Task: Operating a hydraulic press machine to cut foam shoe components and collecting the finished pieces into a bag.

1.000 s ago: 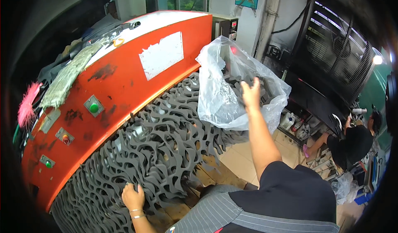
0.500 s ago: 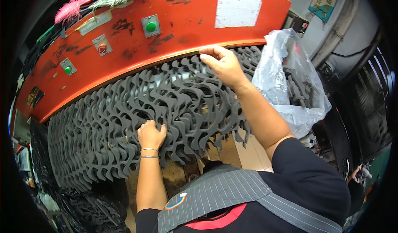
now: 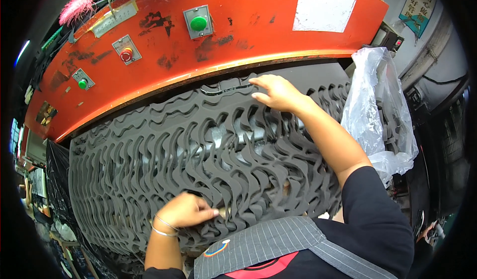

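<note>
A wide dark grey foam sheet, cut through with rows of wavy openings, spreads out before me. My left hand is closed on its near part, fingers curled into the strips and thumb pointing right. Near the sheet's far edge my right hand hovers over the foam, its thumb and fingers apart with a gap between them. Beside those fingertips lies a dark, glossy, curved frame-like piece on the foam. Whether the fingertips touch it I cannot tell.
An orange machine beam runs across the far side, with green buttons and a red button. At right hangs a clear plastic bag holding dark foam pieces. Black plastic sheeting lines the left.
The foam sheet has come toward me, uncovering a more solid far strip and the dark curved piece. My left hand has moved nearer my body; my right hand has shifted right and slightly nearer.
</note>
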### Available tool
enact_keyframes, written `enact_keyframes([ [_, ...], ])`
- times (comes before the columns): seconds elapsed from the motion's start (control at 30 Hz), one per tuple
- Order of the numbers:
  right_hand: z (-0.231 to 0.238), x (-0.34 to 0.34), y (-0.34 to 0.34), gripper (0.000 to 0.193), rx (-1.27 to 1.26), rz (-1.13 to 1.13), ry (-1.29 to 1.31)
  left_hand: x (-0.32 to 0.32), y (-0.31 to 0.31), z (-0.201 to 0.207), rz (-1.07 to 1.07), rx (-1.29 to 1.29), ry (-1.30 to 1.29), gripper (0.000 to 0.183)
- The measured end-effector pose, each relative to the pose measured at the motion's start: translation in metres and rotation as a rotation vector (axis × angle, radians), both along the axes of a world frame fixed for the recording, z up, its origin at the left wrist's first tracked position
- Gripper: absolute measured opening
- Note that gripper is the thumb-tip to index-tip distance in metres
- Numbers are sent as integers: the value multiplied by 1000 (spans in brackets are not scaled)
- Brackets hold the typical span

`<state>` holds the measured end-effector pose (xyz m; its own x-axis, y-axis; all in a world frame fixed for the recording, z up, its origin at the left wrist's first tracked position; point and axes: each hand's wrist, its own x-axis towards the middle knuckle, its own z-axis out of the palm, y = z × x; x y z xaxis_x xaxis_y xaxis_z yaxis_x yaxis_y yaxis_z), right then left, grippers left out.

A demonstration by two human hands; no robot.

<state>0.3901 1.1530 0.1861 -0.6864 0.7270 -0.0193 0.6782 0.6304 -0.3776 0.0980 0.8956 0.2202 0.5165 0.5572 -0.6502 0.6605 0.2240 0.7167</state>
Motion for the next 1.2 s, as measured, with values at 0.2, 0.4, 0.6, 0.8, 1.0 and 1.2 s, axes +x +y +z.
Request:
enact_keyframes([
  [0.2,-90,-61,12,67,-68,-7,-275,16,123,-100,560,835,-58,37],
  [0.4,-96,-59,-4,68,-19,-19,-139,32,157,-184,574,692,342,54],
  [0.6,-37,-49,-23,59,-164,-241,846,25,154,-167,450,633,335,64],
  [0.8,-16,-56,-80,51,-485,66,317,73,119,-103,1003,549,-704,68],
  [1.0,25,-53,-59,39,-491,264,-154,55,103,-92,835,557,-388,51],
  [1.2,-26,-44,20,21,-2,98,-72,37,85,-148,1353,128,-765,13],
])
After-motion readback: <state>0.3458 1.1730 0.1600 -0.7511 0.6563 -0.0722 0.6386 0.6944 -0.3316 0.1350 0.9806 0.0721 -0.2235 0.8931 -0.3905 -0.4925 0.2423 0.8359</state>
